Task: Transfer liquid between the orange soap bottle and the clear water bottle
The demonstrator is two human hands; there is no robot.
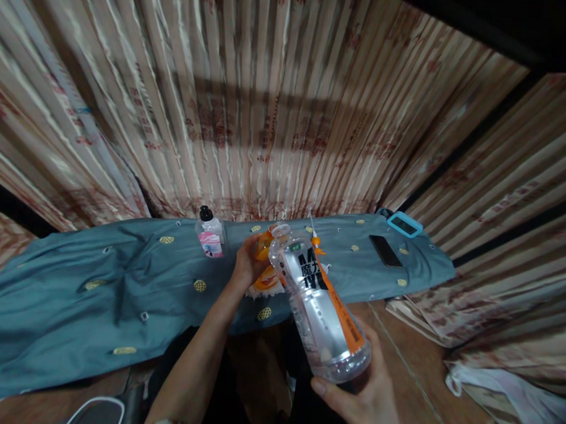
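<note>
My right hand [365, 388] is wrapped round the base of a large clear plastic bottle [319, 312] with a silver and orange label. The bottle is tilted, its base toward me and its neck pointing up-left. My left hand [248, 260] is closed round a small orange see-through container [264, 246], held right by the bottle's mouth. Whether the two touch I cannot tell. Below the left hand, a white and orange packet [266, 282] lies on the cloth. Partly behind the large bottle is an orange pump top [316, 243] with a thin pale tube.
A clear bottle with a pink label and black cap [211, 234] stands on the blue-green cloth [160, 282], left of my hands. To the right lie a dark phone [385, 251] and a blue-framed device [404, 224]. Pleated curtains [268, 100] hang behind and at the sides.
</note>
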